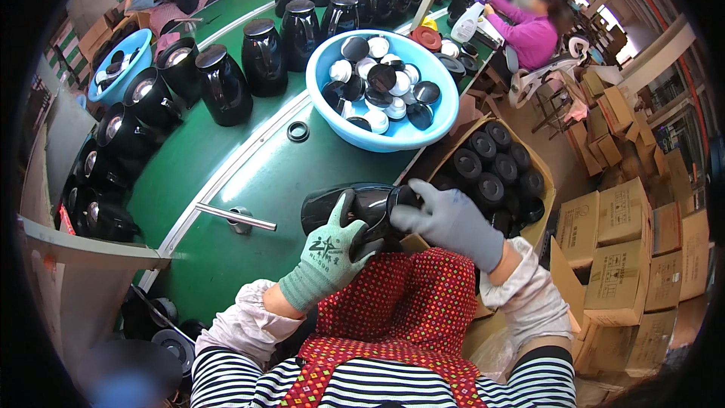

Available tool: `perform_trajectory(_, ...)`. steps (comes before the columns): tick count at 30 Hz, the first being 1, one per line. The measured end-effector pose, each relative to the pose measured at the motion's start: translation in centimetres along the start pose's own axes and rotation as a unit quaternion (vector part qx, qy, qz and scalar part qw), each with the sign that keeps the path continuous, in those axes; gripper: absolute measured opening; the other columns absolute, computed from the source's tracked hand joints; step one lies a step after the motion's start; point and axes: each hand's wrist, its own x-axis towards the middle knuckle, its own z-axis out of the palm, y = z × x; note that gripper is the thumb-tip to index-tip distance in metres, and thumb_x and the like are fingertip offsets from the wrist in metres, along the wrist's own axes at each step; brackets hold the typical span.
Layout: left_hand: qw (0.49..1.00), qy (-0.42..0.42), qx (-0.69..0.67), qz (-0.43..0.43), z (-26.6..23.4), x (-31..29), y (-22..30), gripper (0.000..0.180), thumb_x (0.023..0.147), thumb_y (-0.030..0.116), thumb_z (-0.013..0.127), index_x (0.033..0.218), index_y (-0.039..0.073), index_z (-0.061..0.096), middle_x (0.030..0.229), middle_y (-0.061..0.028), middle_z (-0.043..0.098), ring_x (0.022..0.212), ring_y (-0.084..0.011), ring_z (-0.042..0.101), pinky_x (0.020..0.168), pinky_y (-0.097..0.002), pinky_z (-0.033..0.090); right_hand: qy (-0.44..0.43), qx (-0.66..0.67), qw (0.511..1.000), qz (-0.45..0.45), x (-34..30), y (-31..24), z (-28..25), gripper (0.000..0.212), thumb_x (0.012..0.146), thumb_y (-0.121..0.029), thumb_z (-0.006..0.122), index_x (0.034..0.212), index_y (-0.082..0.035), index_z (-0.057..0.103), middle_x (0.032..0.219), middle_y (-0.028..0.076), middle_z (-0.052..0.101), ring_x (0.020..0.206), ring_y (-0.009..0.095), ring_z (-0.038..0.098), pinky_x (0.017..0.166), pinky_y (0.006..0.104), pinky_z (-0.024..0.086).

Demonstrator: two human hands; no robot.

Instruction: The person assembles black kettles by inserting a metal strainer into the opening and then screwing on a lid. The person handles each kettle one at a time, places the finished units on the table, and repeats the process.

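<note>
A glossy black jug (370, 198) lies on its side at the near edge of the green table, above my lap. My left hand (330, 251), in a pale green glove, is closed around the jug's body from below, with its index finger stretched up along the side. My right hand (455, 221), in a grey glove, grips the dark round end of the jug at its right. Whether that end is a separate part, I cannot tell. Beyond the jug stands a light-blue basin (321, 109) heaped with black and white round lids (380, 77).
A T-shaped metal bar (236, 217) rises left of the jug; a small black ring (297, 131) lies beyond. Upright black jugs (221, 89) line the table. At right are a carton of black round parts (491, 187), stacked boxes (615, 279) and a seated person (532, 38).
</note>
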Motion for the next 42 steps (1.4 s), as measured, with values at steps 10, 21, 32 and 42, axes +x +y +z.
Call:
perform_trajectory(10,0.999,-0.024,-0.026,-0.002,-1.5,0.9,-1.2,0.043,0.093,0.035,0.082,0.124,0.007,0.075,0.159,-0.0381,0.045,0.125,-0.0507,0.066,0.108,-0.0510,0.055,0.067,-0.134,0.963,-0.225,1.7,3.4,1.7,0.090,0.086,-0.044,0.085,0.162,-0.017,0.045,0.155,0.026,0.048,0.125,0.046,0.063,0.102,0.0513,0.055)
perform_trajectory(21,0.985,0.081,-0.132,-0.071,0.7,0.0,-1.2,0.044,0.089,0.027,0.087,0.123,0.003,0.073,0.162,-0.0351,0.042,0.147,-0.0498,0.049,0.120,-0.0500,0.044,0.229,-0.098,0.901,-0.355,5.8,3.4,5.0,0.072,0.084,-0.036,0.084,0.147,-0.016,0.055,0.125,0.018,0.058,0.105,0.041,0.068,0.084,0.0485,0.061)
perform_trajectory(32,0.884,0.298,-0.331,-0.142,-3.8,-3.6,-6.3,0.032,0.096,0.014,0.077,0.124,-0.001,0.069,0.164,-0.0225,0.045,0.133,-0.0347,0.062,0.111,-0.0416,0.050,0.278,0.111,0.901,-0.313,5.6,-5.8,6.6,0.072,0.103,-0.049,0.068,0.153,0.000,0.050,0.136,0.022,0.056,0.100,0.031,0.062,0.080,0.0381,0.055)
perform_trajectory(42,0.715,0.587,-0.379,-0.017,-13.8,3.4,-28.2,0.081,0.099,0.004,0.076,0.164,0.015,0.029,0.113,-0.0103,0.073,0.088,-0.0111,0.069,0.077,-0.0231,0.054,0.203,0.044,0.938,-0.278,5.1,1.0,16.5,0.059,0.096,-0.022,0.075,0.145,0.003,0.054,0.134,0.024,0.061,0.119,0.038,0.063,0.092,0.0425,0.057)
